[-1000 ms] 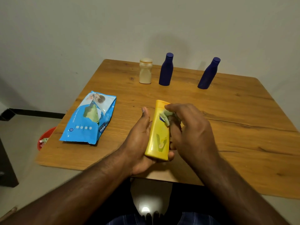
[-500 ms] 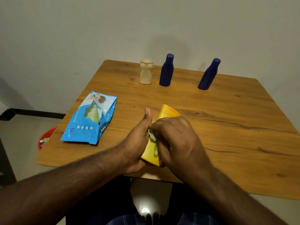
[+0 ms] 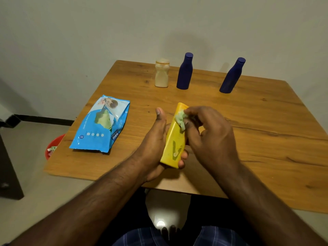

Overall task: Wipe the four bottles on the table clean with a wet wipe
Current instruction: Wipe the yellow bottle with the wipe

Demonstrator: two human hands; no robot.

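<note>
1. A wooden table point(image 3: 266, 157) with dark grain lines is standing against a plain pale wall point(image 3: 88, 32); pale floor is showing to its left, where a dark skirting strip point(image 3: 44, 119) is running along the wall's foot.
2. A red bowl point(image 3: 53, 146) is sitting on the floor just beside the table's near-left corner, partly hidden by the edge; a dark piece of furniture point(image 3: 8, 166) is standing at the far left of the view.
3. The right half of the tabletop is lying bare; three bottles are standing upright along the far edge: one cream bottle point(image 3: 161, 73), with a dark blue bottle point(image 3: 184, 71) just beside it on the right; a second blue bottle point(image 3: 231, 76) is standing well apart, further right.
4. One blue wipes pack point(image 3: 101, 126) is lying flat on the left side, near the edge.
5. The left hand point(image 3: 152, 144) is gripping the one yellow bottle point(image 3: 174, 139) above the near middle of the table, fingers curling under it, thumb pointing up; the bottle is tilting away from the person.
6. The right hand point(image 3: 211, 135) is pinching a crumpled wet wipe point(image 3: 181, 119) and pressing it on the bottle's upper part.
7. Count: four bottles, one pack, one wipe.
</note>
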